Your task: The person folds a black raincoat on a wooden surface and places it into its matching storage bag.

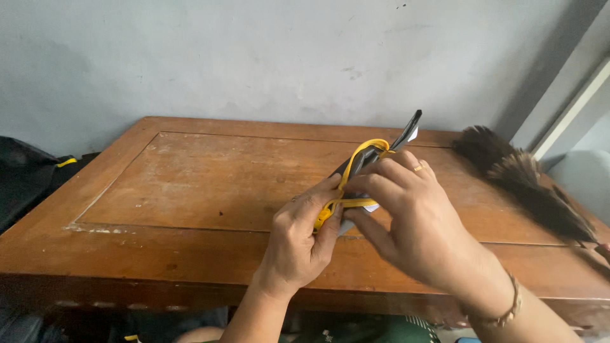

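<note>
Above the middle of the wooden tabletop (190, 184), both hands work on a flat dark object (406, 134), perhaps a phone or slim case, that tilts up and away toward the grey wall (254, 57). The left hand (298, 238) has its grip closed on the lower end of that object, thumb and forefinger also pinching the yellow strap (356, 166) where a small yellow fitting hangs. The right hand (416, 219), which wears a ring and a wrist bracelet, has its grip closed on the upper part, fingers curled over the strap's loop. The strap already runs round the dark object in a loop, so the fitting of it looks partly done, by my judgement; its loose end near the left thumb is not yet drawn snug. A scrap of white shows under the object; what it is I cannot tell. To the right of the hands a dark feather duster (527, 184) lies on the tabletop. No container is in view.
</note>
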